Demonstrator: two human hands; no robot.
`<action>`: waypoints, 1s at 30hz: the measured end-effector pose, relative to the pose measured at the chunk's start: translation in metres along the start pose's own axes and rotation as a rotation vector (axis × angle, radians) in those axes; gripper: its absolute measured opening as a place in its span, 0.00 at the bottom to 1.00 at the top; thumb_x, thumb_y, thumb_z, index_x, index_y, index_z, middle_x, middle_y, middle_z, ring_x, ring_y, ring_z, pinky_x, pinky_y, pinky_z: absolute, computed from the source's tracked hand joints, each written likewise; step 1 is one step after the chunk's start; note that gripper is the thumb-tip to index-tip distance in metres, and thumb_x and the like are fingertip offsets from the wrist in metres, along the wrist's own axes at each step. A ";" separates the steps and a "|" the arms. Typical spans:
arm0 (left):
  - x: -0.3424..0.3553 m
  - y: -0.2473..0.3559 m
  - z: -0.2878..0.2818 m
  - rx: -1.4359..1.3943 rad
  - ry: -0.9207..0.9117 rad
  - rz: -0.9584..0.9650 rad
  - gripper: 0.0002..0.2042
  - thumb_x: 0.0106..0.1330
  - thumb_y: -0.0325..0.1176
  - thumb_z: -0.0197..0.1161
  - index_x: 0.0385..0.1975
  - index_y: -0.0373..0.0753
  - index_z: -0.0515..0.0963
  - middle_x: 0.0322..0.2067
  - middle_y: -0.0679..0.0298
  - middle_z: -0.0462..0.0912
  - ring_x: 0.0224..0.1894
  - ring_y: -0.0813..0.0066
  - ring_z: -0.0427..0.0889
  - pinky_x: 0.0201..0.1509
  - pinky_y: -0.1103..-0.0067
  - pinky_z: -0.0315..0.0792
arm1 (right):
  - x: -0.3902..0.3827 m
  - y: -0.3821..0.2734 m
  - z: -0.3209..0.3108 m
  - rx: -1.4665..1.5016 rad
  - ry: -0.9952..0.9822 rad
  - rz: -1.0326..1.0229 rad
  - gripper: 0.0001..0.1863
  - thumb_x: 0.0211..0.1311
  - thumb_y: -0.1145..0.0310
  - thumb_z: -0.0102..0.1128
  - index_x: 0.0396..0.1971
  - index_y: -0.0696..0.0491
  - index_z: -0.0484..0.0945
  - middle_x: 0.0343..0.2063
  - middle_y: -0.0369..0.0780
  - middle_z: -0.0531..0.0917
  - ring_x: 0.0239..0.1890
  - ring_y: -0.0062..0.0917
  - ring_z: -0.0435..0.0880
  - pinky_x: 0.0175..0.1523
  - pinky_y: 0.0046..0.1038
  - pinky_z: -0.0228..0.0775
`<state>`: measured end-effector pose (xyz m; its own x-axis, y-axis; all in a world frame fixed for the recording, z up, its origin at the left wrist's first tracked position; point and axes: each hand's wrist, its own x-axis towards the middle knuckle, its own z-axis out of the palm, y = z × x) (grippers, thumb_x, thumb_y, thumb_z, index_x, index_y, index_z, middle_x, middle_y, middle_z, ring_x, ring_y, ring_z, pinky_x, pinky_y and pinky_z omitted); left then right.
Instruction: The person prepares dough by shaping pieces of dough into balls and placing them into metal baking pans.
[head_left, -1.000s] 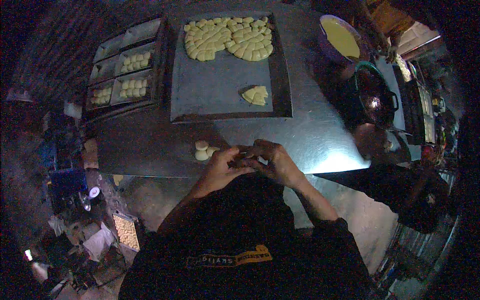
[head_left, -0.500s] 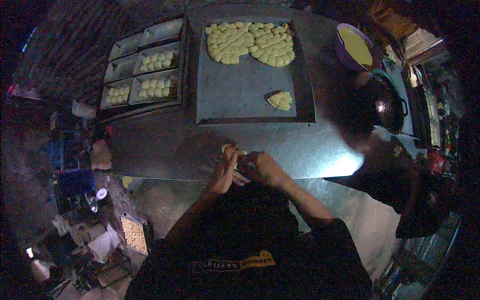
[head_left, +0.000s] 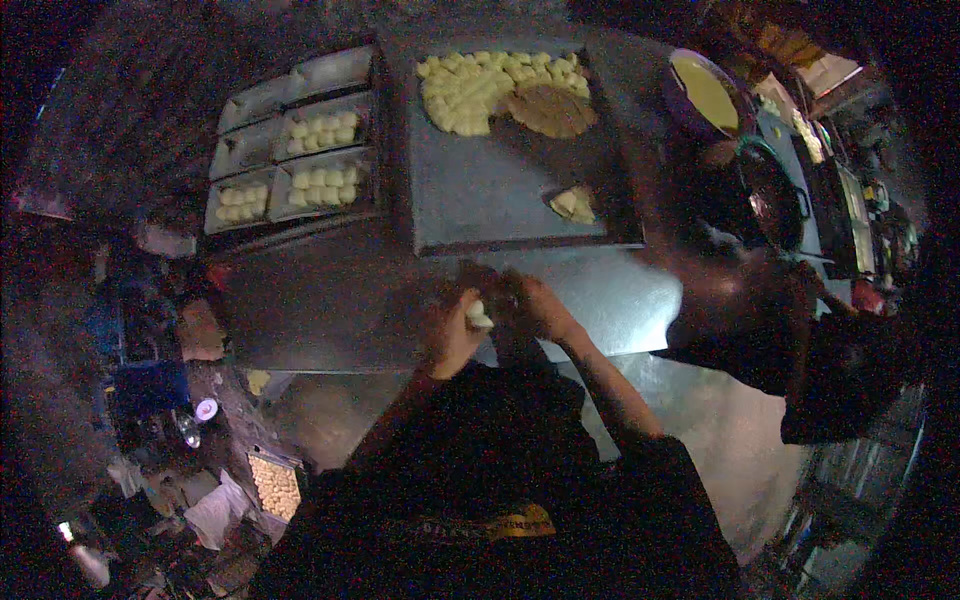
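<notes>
In front of my body, over the near part of the metal table, my left hand [head_left: 456, 335] is closed on a small pale dough piece [head_left: 478, 315]. Just to its right, my right hand [head_left: 546, 308] is curled with its back turned up. Dark shadow lies over its fingertips, so what they grip cannot be made out. Beyond both hands lies a large metal tray [head_left: 470, 190]. Along its far side sit many cut dough pieces [head_left: 460, 100], the right-hand cluster looking brown and shaded. A smaller clump of dough [head_left: 573, 204] rests near the tray's front right.
At the left stands a set of joined loaf tins [head_left: 245, 150], several holding rows of dough balls [head_left: 325, 184]. A bowl of yellow stuff [head_left: 708, 95] and a dark pot [head_left: 775, 195] stand at the right. Another person's arm [head_left: 740, 290] reaches over the table's right side.
My hands have drawn slightly apart, and the dough piece shows more plainly in the left one. A shadow has fallen over the right dough cluster. The view has shifted slightly.
</notes>
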<state>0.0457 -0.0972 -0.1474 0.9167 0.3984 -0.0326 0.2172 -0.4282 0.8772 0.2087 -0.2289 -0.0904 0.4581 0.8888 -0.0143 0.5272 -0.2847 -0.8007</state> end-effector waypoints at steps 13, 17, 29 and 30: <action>0.024 0.049 -0.036 0.514 0.104 0.348 0.33 0.53 0.34 0.78 0.59 0.38 0.72 0.53 0.50 0.77 0.57 0.51 0.77 0.61 0.65 0.71 | -0.008 0.012 -0.031 -0.170 -0.047 -0.163 0.20 0.61 0.68 0.62 0.53 0.52 0.78 0.56 0.46 0.78 0.62 0.44 0.70 0.66 0.42 0.63; 0.044 0.111 -0.026 -0.091 -0.054 -0.071 0.25 0.64 0.39 0.70 0.58 0.37 0.74 0.53 0.52 0.80 0.58 0.52 0.78 0.62 0.67 0.71 | 0.014 0.019 -0.118 -0.142 0.025 0.183 0.17 0.60 0.68 0.63 0.50 0.51 0.80 0.56 0.43 0.79 0.59 0.44 0.74 0.59 0.42 0.69; 0.226 0.043 0.109 0.116 0.172 0.252 0.26 0.63 0.17 0.55 0.63 0.39 0.68 0.54 0.51 0.79 0.54 0.50 0.79 0.59 0.66 0.72 | 0.068 0.112 -0.126 -0.114 0.284 -0.045 0.16 0.53 0.64 0.69 0.38 0.59 0.83 0.30 0.47 0.85 0.33 0.38 0.85 0.45 0.37 0.76; 0.227 0.047 0.109 0.196 0.130 0.216 0.27 0.61 0.15 0.55 0.63 0.39 0.69 0.54 0.51 0.79 0.53 0.50 0.80 0.58 0.67 0.73 | 0.056 0.111 -0.136 -0.065 0.263 0.041 0.16 0.54 0.64 0.68 0.39 0.59 0.83 0.30 0.47 0.86 0.34 0.36 0.85 0.46 0.35 0.76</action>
<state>0.3006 -0.1150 -0.1655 0.9009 0.3759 0.2168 0.0943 -0.6572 0.7478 0.3905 -0.2593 -0.0981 0.6456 0.7547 0.1171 0.5452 -0.3481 -0.7626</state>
